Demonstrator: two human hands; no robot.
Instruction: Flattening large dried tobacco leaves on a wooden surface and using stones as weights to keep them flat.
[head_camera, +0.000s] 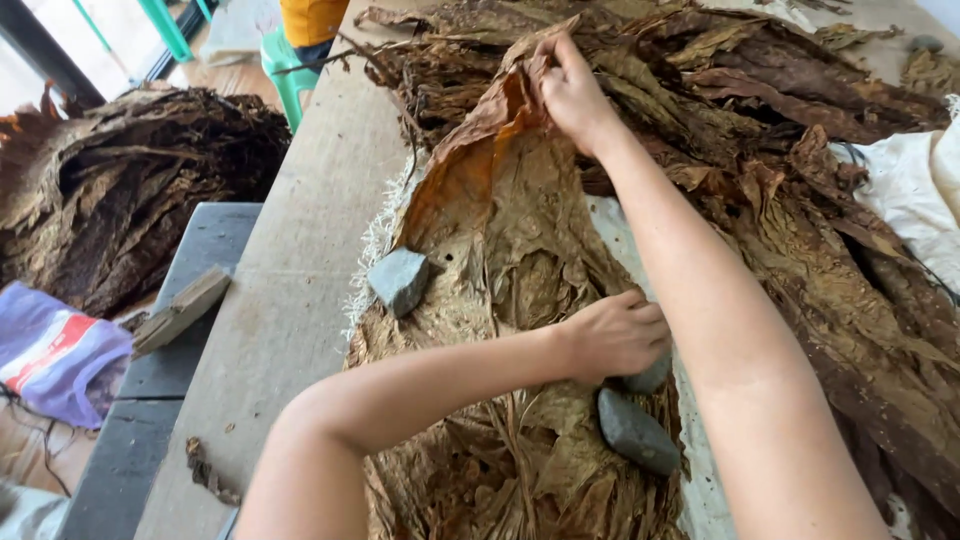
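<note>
1. the right hand (572, 92) is stretched far forward, its fingers pinched on the far tip of a large dried tobacco leaf (505, 215), right where the leaf meets the big heap of dark leaves beyond it.
2. the left hand (615, 335) lies across the near part of the same leaf, fingers curled down over a grey stone (648, 378); only the stone's lower edge shows under the fingers, so how firmly it is gripped cannot be told.
3. a second grey stone (636, 432) rests on the leaf stack just below that hand, apart from the fingers.
4. a third grey stone (399, 280) sits on the left edge of the stack, well apart from both hands.
5. the held leaf is the top one of a flat stack of brown leaves (520, 470) that runs lengthwise away from the person, its orange-brown left edge curling up near the far end.
6. the stack lies on a burlap-covered table (290, 290); a pale frayed cloth edge shows beside the third stone.
7. a loose heap of crumpled dark leaves (760, 110) spreads across the far and right side of the table, with a white cloth (915, 195) at the right edge.
8. left of the table stands a grey bench (190, 300) with a wooden block (180, 312) on it, a purple cloth (55, 360) beside it, and another pile of dark leaves (130, 180) behind.
</note>
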